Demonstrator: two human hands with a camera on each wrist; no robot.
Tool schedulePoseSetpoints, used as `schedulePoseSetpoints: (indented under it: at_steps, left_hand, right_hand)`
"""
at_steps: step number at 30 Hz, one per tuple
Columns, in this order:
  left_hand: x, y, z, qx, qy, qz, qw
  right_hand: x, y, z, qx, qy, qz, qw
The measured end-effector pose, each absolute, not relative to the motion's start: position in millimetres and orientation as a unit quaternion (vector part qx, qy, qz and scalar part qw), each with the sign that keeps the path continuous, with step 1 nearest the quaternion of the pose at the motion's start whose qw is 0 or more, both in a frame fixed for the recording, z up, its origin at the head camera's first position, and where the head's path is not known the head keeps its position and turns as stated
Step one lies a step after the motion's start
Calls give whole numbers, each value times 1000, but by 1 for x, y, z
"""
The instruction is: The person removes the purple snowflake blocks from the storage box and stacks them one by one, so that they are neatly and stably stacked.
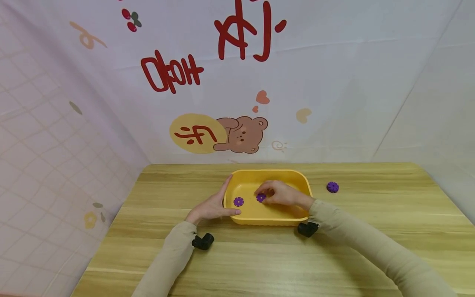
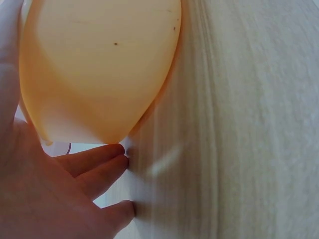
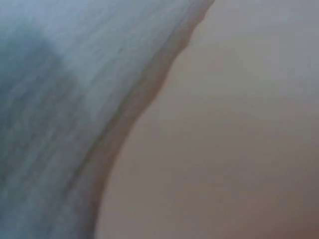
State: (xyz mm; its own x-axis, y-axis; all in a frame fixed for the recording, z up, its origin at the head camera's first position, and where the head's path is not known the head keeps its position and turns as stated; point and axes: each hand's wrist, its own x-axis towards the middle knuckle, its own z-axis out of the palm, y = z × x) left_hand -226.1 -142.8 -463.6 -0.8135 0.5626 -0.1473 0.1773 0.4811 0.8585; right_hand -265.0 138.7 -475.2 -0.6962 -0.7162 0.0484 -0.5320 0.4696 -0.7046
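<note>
A yellow plastic basin (image 1: 252, 222) sits on the table. My left hand (image 1: 213, 207) holds its left end, thumb over the front rim and a finger along the side. In the left wrist view, other fingers (image 2: 104, 172) of that hand spread by the basin's outer wall (image 2: 109, 64). Reaching inside the basin, my right hand (image 1: 281, 194) pinches a purple notched snowflake disc (image 1: 261, 197) just over the floor. Another purple snowflake disc (image 1: 238, 201) lies farther left in the basin. The right wrist view is too blurred to show fingers.
On the table (image 1: 178, 185), right of the basin, lies a small purple pile of snowflake discs (image 1: 332, 187). A printed cloth (image 1: 334, 82) hangs behind the table's back edge. Black wrist cameras sit near the basin's front side.
</note>
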Motion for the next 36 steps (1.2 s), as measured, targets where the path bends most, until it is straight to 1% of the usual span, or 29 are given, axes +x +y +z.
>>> schedulePoseSetpoints:
  at_steps: [11, 19, 26, 31, 36]
  left_hand:
    - [-227, -143, -463, 224, 832, 463, 211]
    - [-226, -143, -463, 219, 833, 464, 208]
    - [-224, -142, -461, 209, 834, 465, 210]
    - [-225, -143, -464, 211, 831, 471, 209]
    - [-226, -142, -465, 218, 831, 468, 205]
  right_hand:
    - [-265, 134, -477, -357, 854, -355, 132]
    - [-266, 132, -481, -369, 855, -345, 119]
    - [-265, 132, -478, -373, 833, -389, 124]
    - [-261, 131, -471, -380, 813, -426, 113]
    - [-261, 134, -469, -364, 803, -460, 105]
